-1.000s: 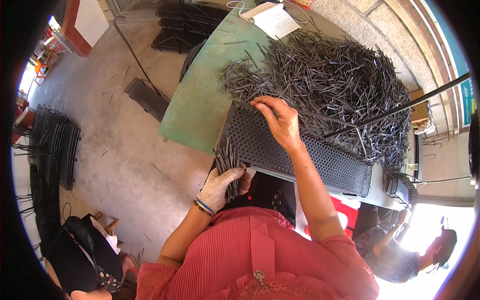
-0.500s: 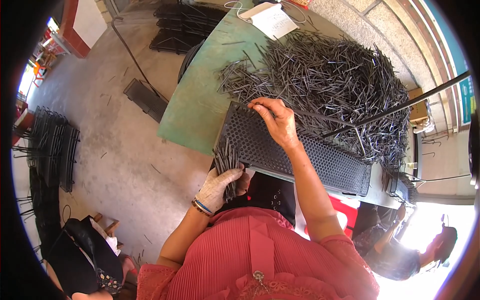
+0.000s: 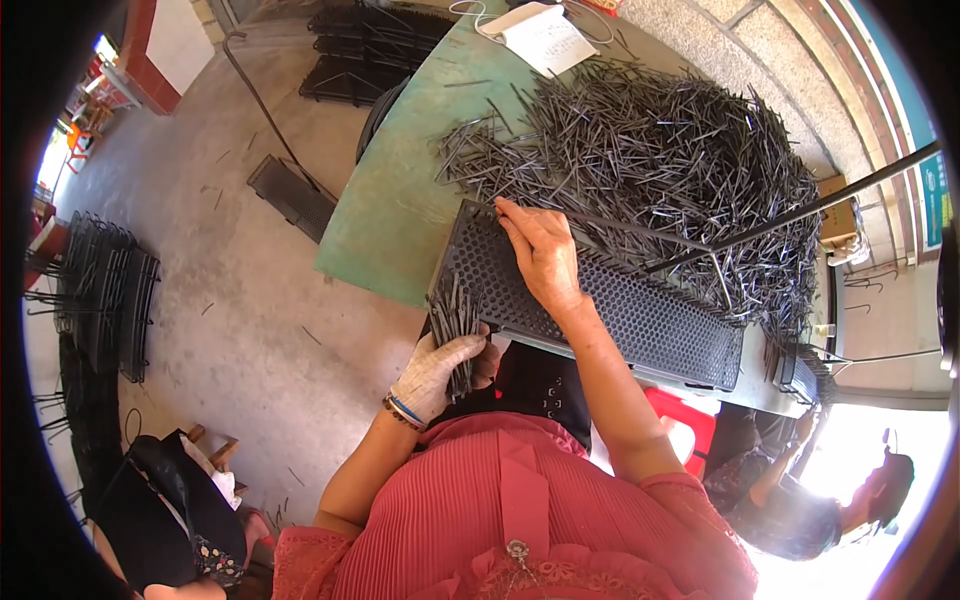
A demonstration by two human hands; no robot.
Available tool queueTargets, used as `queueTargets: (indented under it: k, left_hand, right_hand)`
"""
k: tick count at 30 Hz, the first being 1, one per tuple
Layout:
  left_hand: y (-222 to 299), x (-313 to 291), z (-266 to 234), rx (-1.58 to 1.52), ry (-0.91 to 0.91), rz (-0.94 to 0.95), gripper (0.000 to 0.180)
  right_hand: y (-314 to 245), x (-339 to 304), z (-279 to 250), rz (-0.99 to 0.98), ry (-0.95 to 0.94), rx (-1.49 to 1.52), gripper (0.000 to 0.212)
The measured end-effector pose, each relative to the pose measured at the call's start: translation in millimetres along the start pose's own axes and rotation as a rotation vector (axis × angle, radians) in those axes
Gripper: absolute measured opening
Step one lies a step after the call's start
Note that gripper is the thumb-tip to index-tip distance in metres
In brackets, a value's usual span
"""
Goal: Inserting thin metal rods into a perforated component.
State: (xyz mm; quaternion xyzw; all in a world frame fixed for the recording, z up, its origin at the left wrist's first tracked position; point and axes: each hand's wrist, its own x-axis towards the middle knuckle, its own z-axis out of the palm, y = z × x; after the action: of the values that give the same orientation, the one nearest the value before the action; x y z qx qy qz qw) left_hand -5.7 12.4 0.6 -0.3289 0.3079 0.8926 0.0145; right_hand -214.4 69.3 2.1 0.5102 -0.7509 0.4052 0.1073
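My left hand (image 3: pixel 436 368), in a pale knit glove with bare fingertips, is closed round a bundle of thin black strips (image 3: pixel 456 312) at the near left corner of a perforated black tray (image 3: pixel 640 325). The tray is long, full of round holes, and lies along the table's near side. Over its far left part reaches my bare right hand (image 3: pixel 540 250). Thumb and forefinger are pinched together at the tray's far edge; whatever lies between them is too small to make out.
A large heap of black strips (image 3: pixel 670 160) covers the green table (image 3: pixel 385 215) behind the tray. A dark metal rod (image 3: pixel 800 212) slants over the heap. White paper (image 3: pixel 548 42) lies at the back. Racks of trays (image 3: pixel 105 290) stand left; other people sit at lower left and right.
My right hand has shifted slightly left, its fingertips now at the tray's far left edge. The left hand keeps its bundle in place.
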Motion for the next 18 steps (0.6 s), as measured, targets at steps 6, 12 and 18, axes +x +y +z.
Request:
queueTargets:
  k: [6, 12, 18]
  left_hand:
    - [-0.9, -1.1, 0.1, 0.037, -0.042, -0.019, 0.028]
    - [-3.8, -0.6, -1.7, 0.013, -0.061, -0.036, 0.027]
    - [-6.0, 1.2, 0.0, -0.03, -0.033, -0.045, 0.03]
  right_hand:
    - [-2.1, 4.0, -1.7, -0.03, 0.019, -0.111, 0.023]
    - [1.9, -0.6, -0.4, -0.073, -0.012, -0.066, 0.024]
    - [-2.5, 9.2, -0.3, -0.008, -0.051, -0.122, 0.025]
